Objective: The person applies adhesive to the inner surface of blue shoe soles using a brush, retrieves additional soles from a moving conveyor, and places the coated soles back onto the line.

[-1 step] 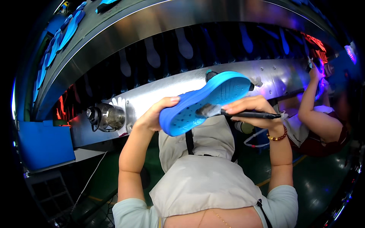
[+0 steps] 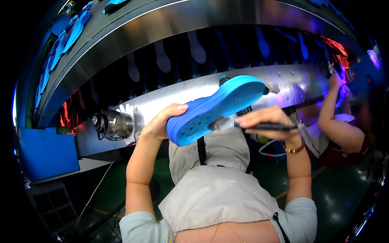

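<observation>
My left hand (image 2: 164, 121) grips the heel end of a blue shoe sole (image 2: 214, 107), thumb along its darker blue sidewall. The sole is held tilted above my lap, its light blue, hole-dotted face toward my right hand. My right hand (image 2: 267, 121), slightly blurred, is closed on a brush (image 2: 269, 127) with a dark handle. The brush's greyish bristles (image 2: 221, 123) are at the sole's near edge by the heel; whether they touch it I cannot tell. Part of my right fingers' grip is hidden.
A metal ledge (image 2: 178, 91) curves behind the sole. On its left stand a clear dark-lidded jug (image 2: 115, 124) and a white glove (image 2: 126, 109). Hanging sole shapes (image 2: 197, 48) line the dark machine opening. A co-worker's arm (image 2: 338, 121) is at the right; a blue box (image 2: 48, 154) is left.
The sole has tilted, showing more sidewall and less of its inner face. The brush and my right hand have shifted slightly down, toward the sole's near edge.
</observation>
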{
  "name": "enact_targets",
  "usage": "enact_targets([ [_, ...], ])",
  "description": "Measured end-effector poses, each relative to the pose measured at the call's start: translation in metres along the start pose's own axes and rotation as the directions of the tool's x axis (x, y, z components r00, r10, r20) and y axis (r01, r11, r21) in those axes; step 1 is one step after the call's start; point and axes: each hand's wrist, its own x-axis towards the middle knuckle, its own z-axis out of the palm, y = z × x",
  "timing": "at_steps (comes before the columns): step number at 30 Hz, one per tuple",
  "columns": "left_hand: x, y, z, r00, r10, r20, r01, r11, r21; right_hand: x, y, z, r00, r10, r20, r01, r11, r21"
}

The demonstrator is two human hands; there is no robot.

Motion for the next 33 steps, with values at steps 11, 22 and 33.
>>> enact_targets([
  [11, 0.056, -0.055, 0.015, 0.911, 0.386, -0.145, -0.391, 0.697, -0.601, 0.028, 0.008, 0.030, 0.876, 0.400, -0.269, -0.331, 0.905, 0.266],
  [22, 0.046, -0.044, 0.021, 0.875, 0.310, -0.371, -0.475, 0.692, -0.544, 0.029, -0.020, 0.029, 0.998, -0.025, -0.058, 0.026, 1.000, 0.016],
  [33, 0.039, -0.016, 0.018, 0.778, 0.460, -0.428, -0.623, 0.650, -0.436, 0.022, 0.000, 0.031, 0.975, 0.109, -0.193, -0.103, 0.994, 0.043],
])
